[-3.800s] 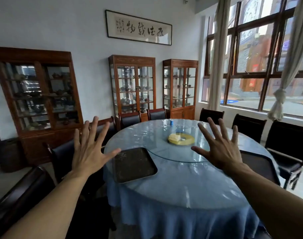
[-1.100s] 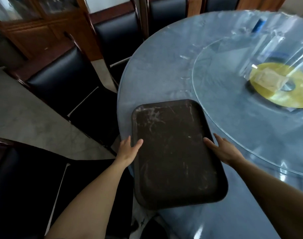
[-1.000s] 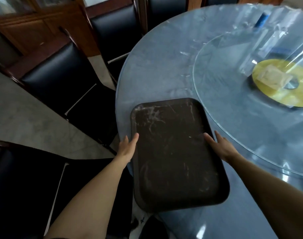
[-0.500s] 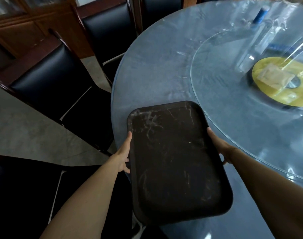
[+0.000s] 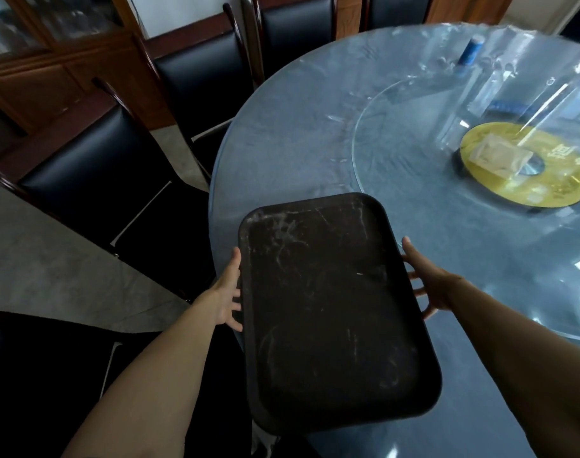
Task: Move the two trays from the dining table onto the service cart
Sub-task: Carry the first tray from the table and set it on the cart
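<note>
A dark brown scratched tray (image 5: 328, 312) is lifted off the round dining table (image 5: 301, 153), its near end tilted toward me and hanging past the table's edge. My left hand (image 5: 227, 294) grips its left long edge, fingers curled underneath. My right hand (image 5: 424, 285) holds the right long edge the same way. The second tray and the service cart are out of view.
A glass turntable (image 5: 414, 180) with a yellow hub (image 5: 526, 166) covers the table's middle; a blue-capped bottle (image 5: 468, 54) lies beyond it. Black chairs (image 5: 93, 166) stand close along the table's left side, with grey floor (image 5: 50, 266) between them and wooden cabinets (image 5: 44, 77) behind.
Both hands closed on the tray's long edges and raised it off the table, drawing it toward me. Earlier the hands were empty and spread in front of the table.
</note>
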The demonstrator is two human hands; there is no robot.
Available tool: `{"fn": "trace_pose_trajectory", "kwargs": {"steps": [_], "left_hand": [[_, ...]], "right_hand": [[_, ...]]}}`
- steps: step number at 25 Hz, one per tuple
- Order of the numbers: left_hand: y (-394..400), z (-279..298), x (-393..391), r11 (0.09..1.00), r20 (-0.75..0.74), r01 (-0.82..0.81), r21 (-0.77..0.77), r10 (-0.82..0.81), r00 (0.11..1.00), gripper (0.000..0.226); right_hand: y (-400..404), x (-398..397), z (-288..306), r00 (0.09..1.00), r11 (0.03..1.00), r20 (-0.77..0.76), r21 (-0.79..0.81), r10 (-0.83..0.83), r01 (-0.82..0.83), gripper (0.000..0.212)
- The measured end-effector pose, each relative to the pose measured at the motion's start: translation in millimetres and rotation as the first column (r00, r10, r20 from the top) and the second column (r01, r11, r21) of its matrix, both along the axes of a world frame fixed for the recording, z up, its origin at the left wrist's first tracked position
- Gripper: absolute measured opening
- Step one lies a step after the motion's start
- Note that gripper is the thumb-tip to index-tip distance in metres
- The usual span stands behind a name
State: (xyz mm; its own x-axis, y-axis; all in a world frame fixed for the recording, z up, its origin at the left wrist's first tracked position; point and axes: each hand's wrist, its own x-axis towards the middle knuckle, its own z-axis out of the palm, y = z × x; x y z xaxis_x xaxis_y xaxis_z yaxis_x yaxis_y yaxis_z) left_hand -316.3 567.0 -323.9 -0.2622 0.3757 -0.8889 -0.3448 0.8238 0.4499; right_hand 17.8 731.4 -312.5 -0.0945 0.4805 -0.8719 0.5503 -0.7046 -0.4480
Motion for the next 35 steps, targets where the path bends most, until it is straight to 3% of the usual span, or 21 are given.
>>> {"fn": "trace_pose_trajectory", "kwargs": {"steps": [8, 16, 23, 28, 35], "left_hand": [[12, 69, 36, 0.98, -0.097, 0.19, 0.051, -0.185, 0.978, 0.111], [42, 115, 131, 0.884, -0.172, 0.452, 0.119, -0.43, 0.886, 0.109], [48, 136, 265, 0.74, -0.184, 0.656, 0.146, -0.631, 0.753, 0.105], [30, 147, 370, 0.589, -0.212, 0.792, 0.162, -0.763, 0.611, 0.106], [-16, 157, 520, 0.329, -0.217, 0.921, 0.211, -0.902, 0.372, 0.099]], "right_hand": [[-24, 49, 52, 0.992, 0.992, -0.076, 0.072, -0.102, 0.108, 0.095], [-74, 173, 102, 0.942, 0.937, -0.135, 0.129, -0.308, 0.325, 0.098], [-169, 317, 128, 0.86, 0.847, -0.179, 0.165, -0.478, 0.505, 0.095], [-258, 408, 146, 0.784, 0.76, -0.169, 0.196, -0.597, 0.62, 0.097], [-404, 517, 153, 0.58, 0.541, -0.189, 0.222, -0.792, 0.811, 0.09]]}}
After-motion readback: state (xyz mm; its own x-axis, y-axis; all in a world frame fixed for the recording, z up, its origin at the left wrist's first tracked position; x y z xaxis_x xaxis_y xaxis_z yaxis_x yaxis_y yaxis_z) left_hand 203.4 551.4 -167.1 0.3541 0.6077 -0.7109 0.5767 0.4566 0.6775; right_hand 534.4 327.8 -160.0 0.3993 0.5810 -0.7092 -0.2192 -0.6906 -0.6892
